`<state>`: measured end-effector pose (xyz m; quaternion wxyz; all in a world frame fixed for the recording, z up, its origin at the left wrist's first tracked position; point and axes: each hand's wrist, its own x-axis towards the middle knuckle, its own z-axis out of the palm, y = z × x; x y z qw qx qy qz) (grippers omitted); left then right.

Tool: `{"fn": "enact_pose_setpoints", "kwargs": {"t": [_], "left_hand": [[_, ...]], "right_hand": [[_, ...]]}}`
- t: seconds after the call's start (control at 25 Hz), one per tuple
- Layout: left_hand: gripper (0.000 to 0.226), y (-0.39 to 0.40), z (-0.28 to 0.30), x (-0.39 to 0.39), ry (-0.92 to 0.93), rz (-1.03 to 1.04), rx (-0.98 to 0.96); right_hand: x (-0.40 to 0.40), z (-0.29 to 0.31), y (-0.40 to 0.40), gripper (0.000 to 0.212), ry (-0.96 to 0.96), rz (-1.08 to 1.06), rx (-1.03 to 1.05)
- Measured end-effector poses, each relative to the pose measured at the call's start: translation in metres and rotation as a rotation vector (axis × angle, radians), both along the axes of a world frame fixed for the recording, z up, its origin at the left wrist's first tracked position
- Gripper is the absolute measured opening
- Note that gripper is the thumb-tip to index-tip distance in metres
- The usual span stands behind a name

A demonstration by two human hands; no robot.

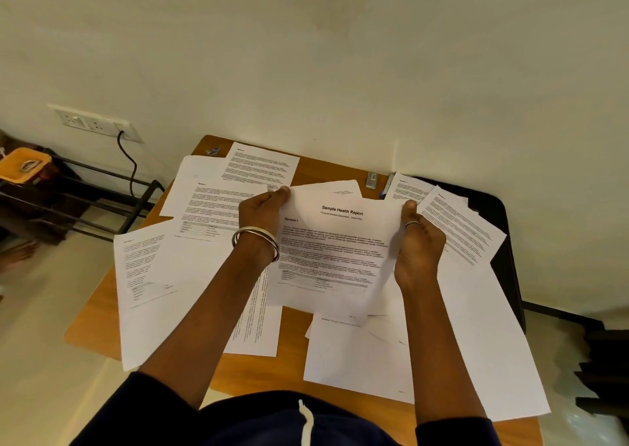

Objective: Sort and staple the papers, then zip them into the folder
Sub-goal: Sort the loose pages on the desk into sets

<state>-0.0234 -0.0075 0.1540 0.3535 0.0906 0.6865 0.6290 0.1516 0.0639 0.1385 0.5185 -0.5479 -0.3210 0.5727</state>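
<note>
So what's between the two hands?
In the head view, the left hand and right hand hold the title page; it fills that gap.

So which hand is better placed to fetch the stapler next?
Right hand: the stapler lies just beyond it by the wall, while the left hand grips the report's far side.

Cream wall (pixel 306 54), wooden table (pixel 88 330), perhaps metal rack (pixel 102 193)
</note>
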Motion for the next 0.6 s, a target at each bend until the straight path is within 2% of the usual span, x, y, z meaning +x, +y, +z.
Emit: {"fn": "enact_pose_setpoints", "kwargs": {"t": [0.16, 0.32, 0.4, 0.52, 0.6], "left_hand": [[0.017, -0.003, 0.000, -0.001, -0.028, 0.011, -0.020], [0.021, -0.004, 0.003, -0.002, -0.043, 0.045, -0.022], [0.022, -0.005, 0.004, -0.003, -0.042, 0.060, -0.032], [0.022, -0.004, 0.004, -0.001, -0.057, 0.061, -0.028], [0.022, -0.004, 0.005, 0.000, -0.059, 0.062, -0.026]], "right_hand": [[-0.003, -0.007, 0.001, 0.022, -0.075, -0.033, 0.021], [-0.001, -0.010, 0.002, 0.034, 0.057, -0.019, -0.052], [0.001, -0.012, 0.000, 0.039, 0.054, 0.034, -0.063], [-0.004, -0.010, -0.002, 0.029, -0.054, 0.019, -0.007], [-0.005, -0.010, -0.001, 0.023, -0.054, 0.007, -0.009]]}}
